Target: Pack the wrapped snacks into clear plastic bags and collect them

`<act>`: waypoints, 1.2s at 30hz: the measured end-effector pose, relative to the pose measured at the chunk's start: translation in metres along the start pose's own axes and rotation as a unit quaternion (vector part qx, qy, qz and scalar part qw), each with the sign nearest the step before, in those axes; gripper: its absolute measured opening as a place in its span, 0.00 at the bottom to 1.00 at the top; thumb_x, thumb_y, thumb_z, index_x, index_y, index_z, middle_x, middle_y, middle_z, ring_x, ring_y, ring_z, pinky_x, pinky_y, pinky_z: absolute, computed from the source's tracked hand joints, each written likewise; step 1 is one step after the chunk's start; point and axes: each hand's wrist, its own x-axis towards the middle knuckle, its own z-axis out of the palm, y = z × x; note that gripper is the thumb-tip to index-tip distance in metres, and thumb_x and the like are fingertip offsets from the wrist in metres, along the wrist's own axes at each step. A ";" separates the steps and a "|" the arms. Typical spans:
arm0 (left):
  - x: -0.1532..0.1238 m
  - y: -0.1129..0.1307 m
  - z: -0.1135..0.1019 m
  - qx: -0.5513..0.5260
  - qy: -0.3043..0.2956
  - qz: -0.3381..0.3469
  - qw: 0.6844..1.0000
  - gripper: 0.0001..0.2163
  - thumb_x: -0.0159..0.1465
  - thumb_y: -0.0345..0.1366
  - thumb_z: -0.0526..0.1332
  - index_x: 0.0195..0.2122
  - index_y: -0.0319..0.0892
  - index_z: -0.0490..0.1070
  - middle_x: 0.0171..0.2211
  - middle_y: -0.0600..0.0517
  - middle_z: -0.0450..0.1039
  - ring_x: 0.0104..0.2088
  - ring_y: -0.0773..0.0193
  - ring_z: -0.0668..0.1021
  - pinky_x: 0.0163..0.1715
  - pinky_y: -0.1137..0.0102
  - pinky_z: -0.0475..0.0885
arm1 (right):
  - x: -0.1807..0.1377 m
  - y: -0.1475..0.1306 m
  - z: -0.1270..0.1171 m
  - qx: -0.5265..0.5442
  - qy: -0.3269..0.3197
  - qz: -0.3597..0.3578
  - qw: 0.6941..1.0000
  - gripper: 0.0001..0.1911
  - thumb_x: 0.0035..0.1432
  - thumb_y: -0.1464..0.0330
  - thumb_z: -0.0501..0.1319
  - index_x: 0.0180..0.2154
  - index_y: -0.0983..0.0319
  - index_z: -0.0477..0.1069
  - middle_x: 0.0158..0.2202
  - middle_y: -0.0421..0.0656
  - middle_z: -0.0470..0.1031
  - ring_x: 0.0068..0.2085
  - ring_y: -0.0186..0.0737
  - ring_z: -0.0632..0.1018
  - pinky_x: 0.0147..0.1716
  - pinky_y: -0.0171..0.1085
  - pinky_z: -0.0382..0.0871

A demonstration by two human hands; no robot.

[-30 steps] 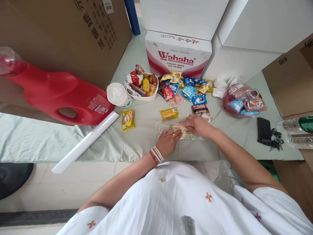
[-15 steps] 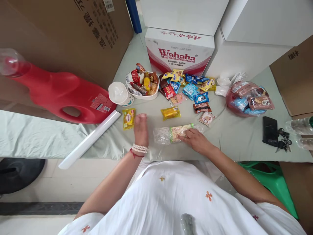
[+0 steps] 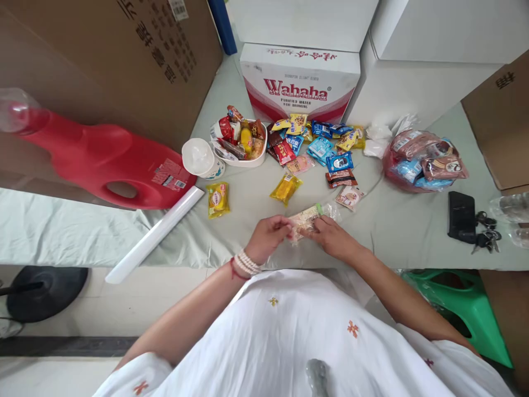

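Note:
Near the table's front edge lies a snack packet (image 3: 306, 217) with a pale, grainy label, green trim and clear plastic wrap. My left hand (image 3: 268, 236), with beads at the wrist, pinches the wrap at the packet's left end. The fingers of my right hand (image 3: 334, 238) are curled onto the packet's right part and cover some of it. Just beyond my hands is a yellow snack packet (image 3: 285, 188), set at a slant. Another yellow packet (image 3: 217, 199) lies farther left, apart from my hands.
Behind are a white tub (image 3: 259, 160) of snacks, paper cups (image 3: 199, 158) and a pile of small packets (image 3: 320, 149). A red detergent bottle (image 3: 103, 160) and white roll (image 3: 155, 234) are left. A red bag of snacks (image 3: 421, 162) and black phone-like case (image 3: 462, 216) are right.
My left hand has moved right, from beside the left yellow packet to the wrapped packet's left end. The wrap there is gathered in, and the middle yellow packet now lies more slanted.

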 end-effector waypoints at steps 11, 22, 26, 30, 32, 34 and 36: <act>0.031 0.003 0.049 0.378 0.025 0.127 0.917 0.23 0.65 0.24 0.55 0.58 0.48 0.79 0.55 0.47 0.78 0.49 0.56 0.82 0.48 0.64 0.77 | -0.004 0.009 0.013 0.029 0.254 0.426 0.868 0.26 0.69 0.57 0.57 0.61 0.65 0.71 0.49 0.56 0.72 0.52 0.57 0.69 0.56 0.57 0.66; 0.053 0.014 0.019 0.388 0.058 0.058 0.918 0.16 0.57 0.39 0.73 0.46 0.40 0.80 0.55 0.41 0.72 0.53 0.49 0.77 0.55 0.59 0.73 | 0.017 0.036 0.005 0.201 0.268 0.344 0.877 0.09 0.64 0.61 0.58 0.37 0.58 0.73 0.39 0.45 0.75 0.42 0.46 0.73 0.47 0.45 0.71; 0.060 0.017 0.015 0.380 0.022 0.054 0.923 0.12 0.57 0.41 0.72 0.38 0.41 0.77 0.49 0.43 0.74 0.43 0.55 0.78 0.42 0.64 0.73 | 0.025 0.015 -0.018 0.154 0.232 0.300 0.912 0.11 0.69 0.63 0.54 0.40 0.59 0.73 0.36 0.45 0.75 0.37 0.44 0.73 0.39 0.39 0.67; 0.063 0.021 0.015 0.362 -0.013 0.004 0.932 0.13 0.58 0.46 0.69 0.32 0.44 0.71 0.29 0.52 0.72 0.32 0.59 0.75 0.32 0.67 0.64 | 0.036 -0.022 -0.014 0.037 0.156 0.234 0.959 0.17 0.74 0.67 0.49 0.40 0.60 0.76 0.41 0.50 0.76 0.44 0.48 0.73 0.43 0.42 0.67; 0.065 0.020 0.014 0.341 -0.022 -0.018 0.940 0.13 0.57 0.45 0.69 0.27 0.45 0.67 0.25 0.54 0.69 0.31 0.60 0.73 0.31 0.68 0.60 | 0.038 -0.034 -0.002 0.028 0.120 0.221 0.967 0.20 0.74 0.69 0.46 0.43 0.61 0.77 0.46 0.53 0.77 0.46 0.49 0.74 0.47 0.44 0.69; 0.066 0.018 0.013 0.328 -0.009 -0.034 0.944 0.14 0.56 0.42 0.68 0.24 0.45 0.63 0.23 0.55 0.67 0.31 0.60 0.73 0.30 0.68 0.58 | 0.036 -0.041 0.010 0.037 0.113 0.218 0.969 0.21 0.74 0.70 0.45 0.51 0.64 0.77 0.53 0.56 0.76 0.52 0.51 0.73 0.55 0.47 0.69; 0.068 0.014 0.012 0.314 0.009 -0.044 0.948 0.14 0.57 0.41 0.67 0.23 0.45 0.62 0.23 0.54 0.67 0.31 0.59 0.73 0.29 0.68 0.58 | 0.032 -0.044 0.018 0.050 0.116 0.210 0.969 0.22 0.74 0.67 0.48 0.61 0.68 0.72 0.61 0.60 0.71 0.58 0.54 0.71 0.62 0.52 0.66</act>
